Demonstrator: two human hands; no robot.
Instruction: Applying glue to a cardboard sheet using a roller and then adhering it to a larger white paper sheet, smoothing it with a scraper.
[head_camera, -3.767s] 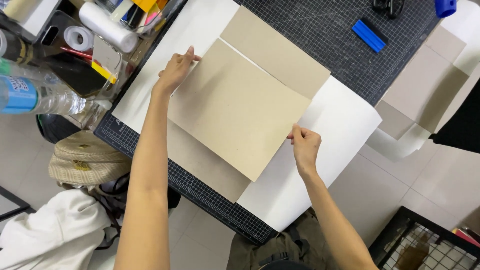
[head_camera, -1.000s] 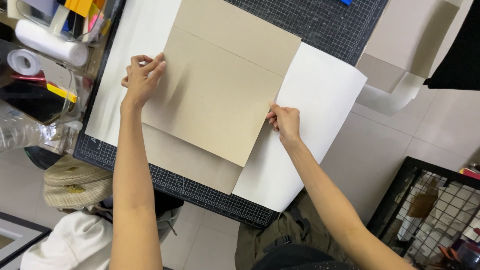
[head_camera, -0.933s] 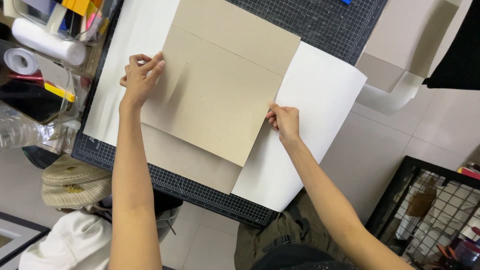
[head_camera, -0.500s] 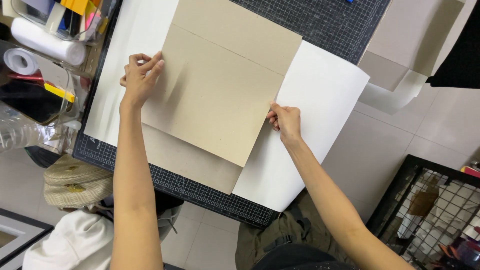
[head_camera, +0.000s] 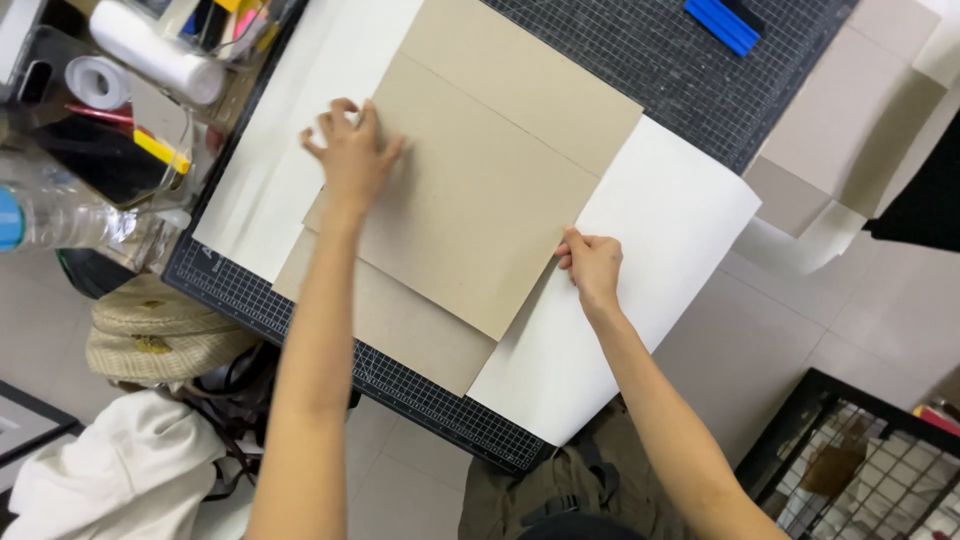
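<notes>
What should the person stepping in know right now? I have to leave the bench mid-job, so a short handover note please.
Left hand: fingers spread, pressing on the left edge of the top cardboard sheet.
Right hand: pinching that sheet's right edge.
Layout: the top sheet lies over a second cardboard sheet, both over white paper on the gridded cutting mat.
Done: sheets stacked, roughly squared.
Left: the lower sheet shows below and at left, so edges are not flush. No cutting or gluing visible. Blue tool lies untouched at the mat's far side.

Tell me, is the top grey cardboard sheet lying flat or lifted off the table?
Flat. The top cardboard sheet lies spread on the white paper, left hand pressing it, right hand at its edge.
</notes>
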